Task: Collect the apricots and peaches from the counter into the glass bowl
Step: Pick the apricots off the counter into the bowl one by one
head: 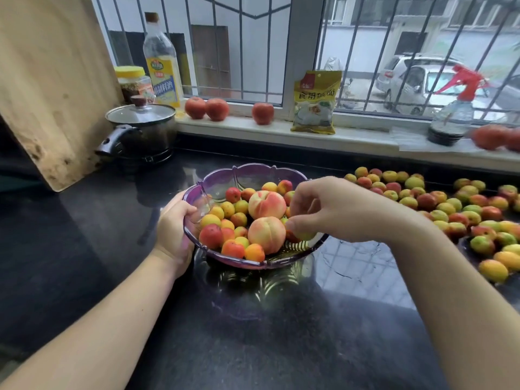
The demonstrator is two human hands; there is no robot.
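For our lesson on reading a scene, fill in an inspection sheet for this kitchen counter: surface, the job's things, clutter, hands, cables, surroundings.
Surface: dark glossy counter, reflecting the window.
Job's things: purple-tinted glass bowl holding two peaches and many apricots; a spread of loose apricots lies on the counter to the right.
Clutter: lidded pot, wooden board leaning at left.
Hands: left hand grips the bowl's left rim; right hand is over the bowl, fingers curled on a small greenish fruit.
Cables: nothing seen.
Surroundings: barred window; sill with oil bottle, yellow-lidded jar, red fruits, yellow packet, spray bottle; parked cars outside.
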